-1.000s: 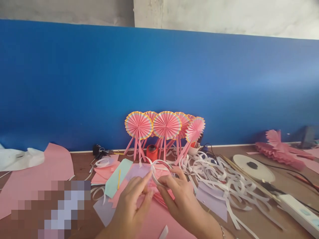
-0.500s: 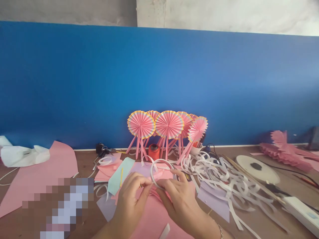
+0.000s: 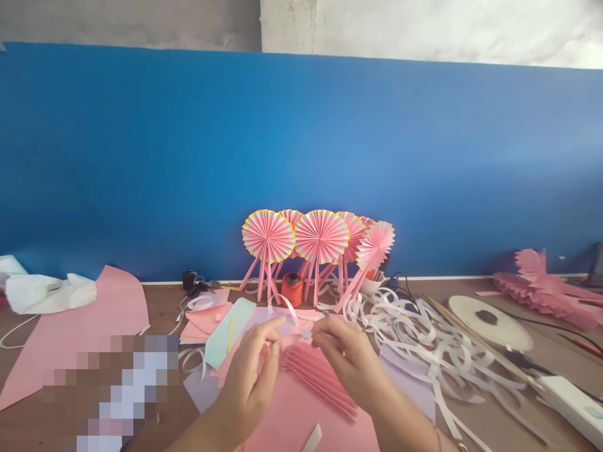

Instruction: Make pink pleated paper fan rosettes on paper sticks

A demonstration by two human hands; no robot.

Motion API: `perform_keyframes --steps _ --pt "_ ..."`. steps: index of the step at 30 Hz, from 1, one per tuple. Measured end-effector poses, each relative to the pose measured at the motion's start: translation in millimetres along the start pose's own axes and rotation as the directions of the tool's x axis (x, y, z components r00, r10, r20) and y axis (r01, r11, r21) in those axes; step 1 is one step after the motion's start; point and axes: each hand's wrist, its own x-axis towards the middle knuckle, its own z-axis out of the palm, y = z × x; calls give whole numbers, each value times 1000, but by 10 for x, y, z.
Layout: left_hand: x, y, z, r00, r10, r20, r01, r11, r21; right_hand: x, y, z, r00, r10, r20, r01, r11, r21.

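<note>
Blue panelling (image 3: 198, 157) rises beyond the pleated paper (image 3: 321, 383); my left fingers (image 3: 267, 375) and right fingers (image 3: 332, 340) curl beside it, grip unclear. Pleat-work, I judge, needing steady placement next.

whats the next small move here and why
Perhaps pinch the pleated pink paper between the left hand and the right hand to keep its folds together: it lies close to both, over a flat pink sheet, with its ridges showing.
</note>
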Motion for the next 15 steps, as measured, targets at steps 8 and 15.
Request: perform_keyframes --steps 8,15 --pt "-28 -200 78 992 122 4 -119 955 272 -79 -108 -211 999 24 33 -15 972 -236" --pt "-80 -128 197 994 -68 89 63 996 62 -107 -235 -54 948 121 293 -159 981 111"
